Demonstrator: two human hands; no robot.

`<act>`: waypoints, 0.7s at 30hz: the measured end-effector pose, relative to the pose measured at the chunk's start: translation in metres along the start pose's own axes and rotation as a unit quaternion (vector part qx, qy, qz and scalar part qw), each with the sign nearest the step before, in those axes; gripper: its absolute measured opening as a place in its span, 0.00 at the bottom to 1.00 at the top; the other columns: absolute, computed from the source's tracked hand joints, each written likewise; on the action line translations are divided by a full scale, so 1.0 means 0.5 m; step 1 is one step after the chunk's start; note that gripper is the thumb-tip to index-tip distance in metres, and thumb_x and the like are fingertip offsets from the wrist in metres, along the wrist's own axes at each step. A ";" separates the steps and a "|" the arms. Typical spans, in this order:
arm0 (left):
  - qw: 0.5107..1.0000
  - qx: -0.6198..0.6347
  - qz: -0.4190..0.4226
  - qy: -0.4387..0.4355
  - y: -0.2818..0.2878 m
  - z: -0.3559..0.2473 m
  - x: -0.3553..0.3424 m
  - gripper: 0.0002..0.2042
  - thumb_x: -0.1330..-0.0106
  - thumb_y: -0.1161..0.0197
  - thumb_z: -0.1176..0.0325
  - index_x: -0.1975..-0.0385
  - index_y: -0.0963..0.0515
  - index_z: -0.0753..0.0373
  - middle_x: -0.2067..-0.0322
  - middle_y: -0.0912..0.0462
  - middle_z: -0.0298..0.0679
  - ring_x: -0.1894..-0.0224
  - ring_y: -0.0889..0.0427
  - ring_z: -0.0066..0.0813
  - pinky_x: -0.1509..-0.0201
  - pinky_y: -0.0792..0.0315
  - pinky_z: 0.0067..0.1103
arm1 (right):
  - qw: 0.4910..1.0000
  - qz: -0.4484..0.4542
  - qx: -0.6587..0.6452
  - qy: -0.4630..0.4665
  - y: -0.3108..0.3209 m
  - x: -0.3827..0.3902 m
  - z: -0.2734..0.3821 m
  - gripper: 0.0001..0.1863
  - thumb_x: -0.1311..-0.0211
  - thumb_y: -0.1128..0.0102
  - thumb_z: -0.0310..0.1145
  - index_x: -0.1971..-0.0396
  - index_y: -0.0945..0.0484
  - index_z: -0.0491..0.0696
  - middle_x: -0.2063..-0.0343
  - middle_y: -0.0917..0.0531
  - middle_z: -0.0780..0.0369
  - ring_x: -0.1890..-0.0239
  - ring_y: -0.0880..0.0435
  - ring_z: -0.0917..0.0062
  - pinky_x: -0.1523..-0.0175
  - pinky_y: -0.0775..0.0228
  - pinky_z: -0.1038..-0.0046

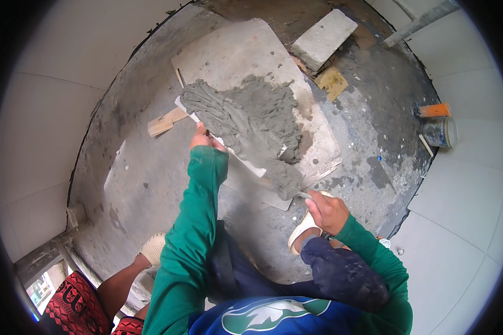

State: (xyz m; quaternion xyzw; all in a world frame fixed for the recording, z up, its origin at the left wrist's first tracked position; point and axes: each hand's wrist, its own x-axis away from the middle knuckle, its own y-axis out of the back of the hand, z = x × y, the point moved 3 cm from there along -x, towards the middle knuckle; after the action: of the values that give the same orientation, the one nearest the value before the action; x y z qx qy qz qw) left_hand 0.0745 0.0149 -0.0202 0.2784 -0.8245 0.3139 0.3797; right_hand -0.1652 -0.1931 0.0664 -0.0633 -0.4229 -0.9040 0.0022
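My left hand (203,139) is closed on the near edge of a thin white-edged panel (253,167), perhaps a tile. Grey wet mortar (223,114) covers most of its upper face, with smeared ridges. The mortar runs on into a rough heap over a pale flat board (229,53) on the floor. In my right hand (327,213) is the handle of a trowel (304,195). Mortar coats its blade, which rests against the panel's right end. A pale sheet (262,192) lies below the panel, partly hidden.
Beyond the board stand a pale block (325,38) and a yellowish wood piece (332,82). Wood scraps (166,121) lie left. A bucket (440,132) and an orange container (433,110) sit by the right wall. Another person's leg (117,285) shows lower left.
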 end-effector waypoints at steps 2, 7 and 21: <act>0.999 -0.016 -0.027 0.019 0.003 -0.003 0.002 0.13 0.30 0.45 0.59 0.60 0.26 0.63 0.67 0.24 0.30 0.69 0.27 0.18 0.67 0.29 0.12 | 0.999 0.022 -0.019 -0.024 0.006 0.016 -0.015 0.10 0.37 0.46 0.36 0.63 0.24 0.44 0.80 0.21 0.52 0.77 0.21 0.55 0.73 0.30 0.58; 0.999 0.021 0.037 -0.016 0.002 -0.014 -0.022 0.12 0.31 0.43 0.61 0.60 0.26 0.64 0.67 0.23 0.31 0.70 0.27 0.17 0.68 0.29 0.11 | 0.997 0.033 -0.030 -0.070 0.032 0.031 -0.026 0.10 0.39 0.43 0.33 0.62 0.24 0.43 0.79 0.21 0.51 0.75 0.20 0.55 0.72 0.29 0.60; 0.993 -0.002 0.112 0.047 0.013 -0.007 -0.055 0.08 0.32 0.42 0.65 0.62 0.27 0.63 0.69 0.23 0.31 0.67 0.24 0.18 0.61 0.26 0.13 | 0.994 -0.099 0.042 0.027 -0.021 0.067 -0.111 0.12 0.43 0.38 0.29 0.61 0.24 0.41 0.73 0.20 0.53 0.75 0.20 0.58 0.71 0.28 0.64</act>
State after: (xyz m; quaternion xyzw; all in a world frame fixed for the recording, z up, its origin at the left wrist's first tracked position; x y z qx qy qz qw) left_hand 0.0871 0.0277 -0.0423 0.1686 -0.8325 0.3651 0.3811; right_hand -0.2053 -0.2271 0.0272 0.0037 -0.4642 -0.8827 -0.0728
